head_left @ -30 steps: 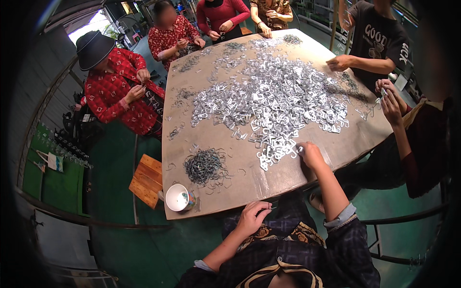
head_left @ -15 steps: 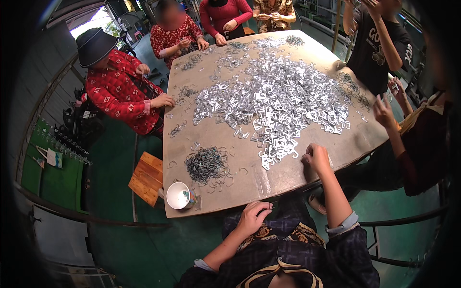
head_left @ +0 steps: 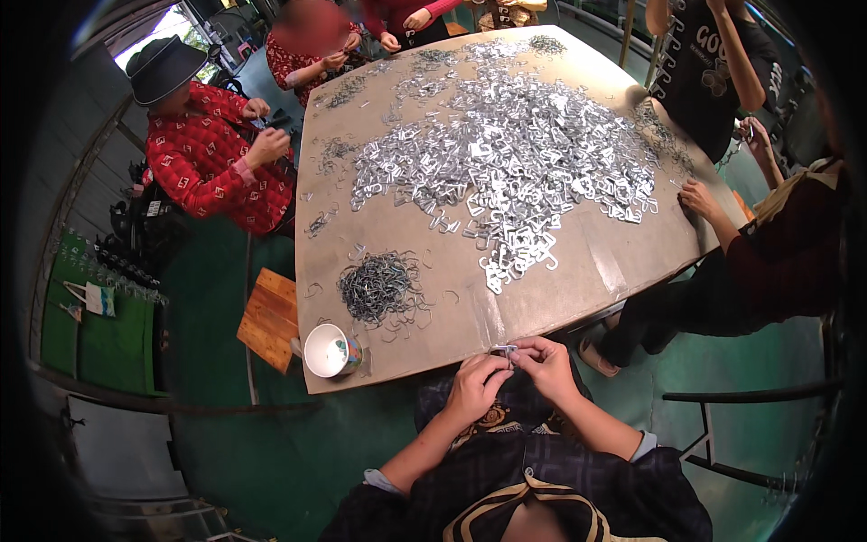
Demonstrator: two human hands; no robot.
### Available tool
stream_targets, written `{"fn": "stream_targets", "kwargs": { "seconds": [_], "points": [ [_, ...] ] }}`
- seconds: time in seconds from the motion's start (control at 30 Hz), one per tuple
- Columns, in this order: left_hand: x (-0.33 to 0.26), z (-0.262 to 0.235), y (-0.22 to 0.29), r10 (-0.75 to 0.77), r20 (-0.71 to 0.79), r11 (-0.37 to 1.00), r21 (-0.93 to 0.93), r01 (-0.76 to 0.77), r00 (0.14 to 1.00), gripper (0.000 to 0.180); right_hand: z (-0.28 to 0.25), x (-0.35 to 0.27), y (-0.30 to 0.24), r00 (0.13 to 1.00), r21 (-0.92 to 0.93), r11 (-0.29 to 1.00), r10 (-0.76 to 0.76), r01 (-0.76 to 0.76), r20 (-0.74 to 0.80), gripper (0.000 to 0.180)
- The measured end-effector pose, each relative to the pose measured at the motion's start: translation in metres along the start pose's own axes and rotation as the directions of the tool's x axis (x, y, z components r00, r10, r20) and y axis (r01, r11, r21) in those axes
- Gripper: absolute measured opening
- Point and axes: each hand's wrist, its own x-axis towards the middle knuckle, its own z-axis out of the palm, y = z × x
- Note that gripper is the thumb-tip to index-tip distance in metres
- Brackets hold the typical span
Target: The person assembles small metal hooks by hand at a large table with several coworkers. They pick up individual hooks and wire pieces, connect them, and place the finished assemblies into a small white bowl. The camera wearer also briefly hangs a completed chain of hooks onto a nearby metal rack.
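Observation:
My left hand and my right hand meet at the table's near edge, fingertips almost touching. Pinched in my right hand is a small silver metal hook. My left fingers are closed right against it; whether they grip a thin wire piece or the hook itself is hidden. Ahead on the brown tabletop spreads a large heap of silver metal hooks. A smaller pile of dark bent wire clips lies to the left, with loose ones around it.
A white mug stands at the near left corner, small bits inside. Beside the table is a wooden stool. Several co-workers are around the table, one in a red patterned jacket at left, another in dark clothing at right.
My right hand has come back from the hook heap to my left hand, now with a hook. The left-side co-worker's hand has lifted off the table.

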Motion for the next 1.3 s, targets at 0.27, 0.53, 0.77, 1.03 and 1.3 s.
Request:
{"fn": "stream_targets", "kwargs": {
  "seconds": [0.27, 0.53, 0.77, 1.03, 1.3],
  "points": [
    [-0.005, -0.004, -0.001, 0.021, -0.014, 0.996, 0.083, -0.020, 1.000, 0.011, 0.012, -0.012, 0.001, 0.993, -0.083, 0.992, -0.101, 0.096, -0.060, 0.015],
    [-0.013, -0.007, -0.007, -0.009, 0.018, 0.993, 0.120, 0.007, 1.000, 0.010, 0.020, -0.023, -0.010, 0.958, -0.349, 0.901, -0.285, 0.257, -0.031, 0.010],
    [-0.015, -0.016, -0.008, -0.013, 0.058, 0.993, 0.121, 0.005, 0.998, 0.012, 0.020, -0.030, -0.003, 0.913, -0.423, 0.830, -0.409, 0.364, -0.016, 0.011],
    [0.002, -0.052, -0.011, 0.005, -0.107, 0.961, 0.274, 0.024, 0.994, 0.010, 0.015, -0.033, -0.004, 0.875, -0.499, 0.760, -0.484, 0.416, -0.007, 0.012],
    [0.032, -0.073, -0.061, -0.053, -0.204, 0.605, 0.772, 0.194, 0.978, 0.011, 0.011, -0.037, -0.005, 0.867, -0.551, 0.716, -0.498, 0.428, 0.025, 0.014]
  ]
}}
